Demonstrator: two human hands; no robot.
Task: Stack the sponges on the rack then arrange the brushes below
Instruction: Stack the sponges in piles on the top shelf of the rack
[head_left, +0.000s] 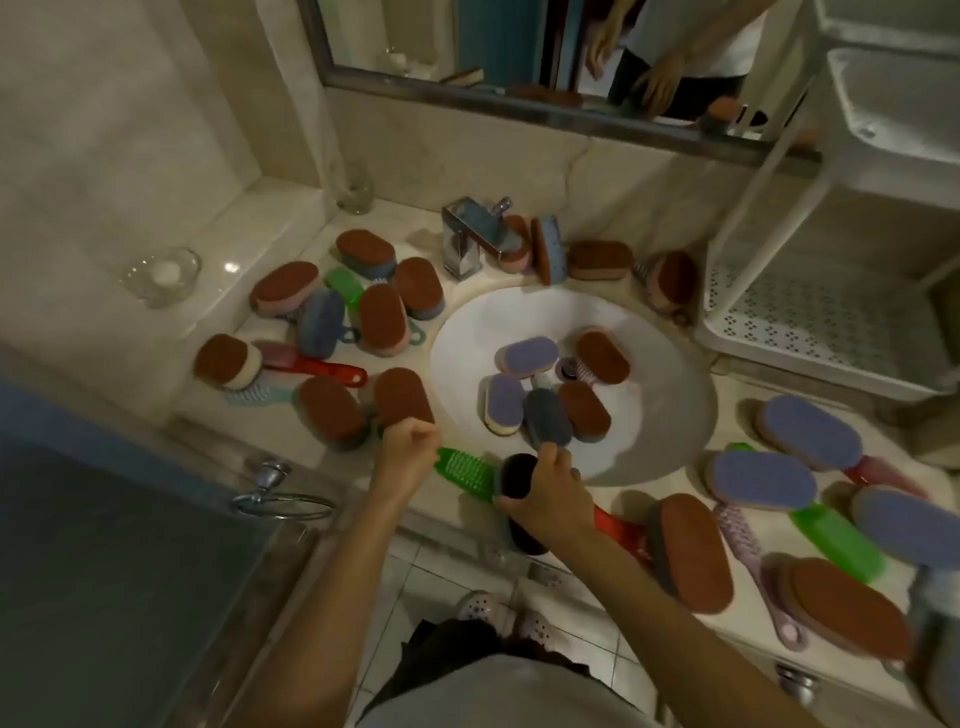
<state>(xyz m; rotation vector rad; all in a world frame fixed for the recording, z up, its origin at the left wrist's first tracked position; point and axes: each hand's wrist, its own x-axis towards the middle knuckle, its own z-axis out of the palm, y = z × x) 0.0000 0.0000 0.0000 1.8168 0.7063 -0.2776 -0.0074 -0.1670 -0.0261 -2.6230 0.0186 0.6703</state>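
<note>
Low at the front edge of the counter (737, 395), left hand (408, 457) curled round one end of a green brush (467, 472), right hand (553, 496) gripping a dark sponge (519, 480) just beside it — more sponges (527, 351) in the sink (649, 374), white rack (831, 332) at far right.

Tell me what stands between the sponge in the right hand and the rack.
Nothing visible blocks it. Between the dark sponge in the right hand and the rack lie only the sink and low sponges, passable from above.
</note>
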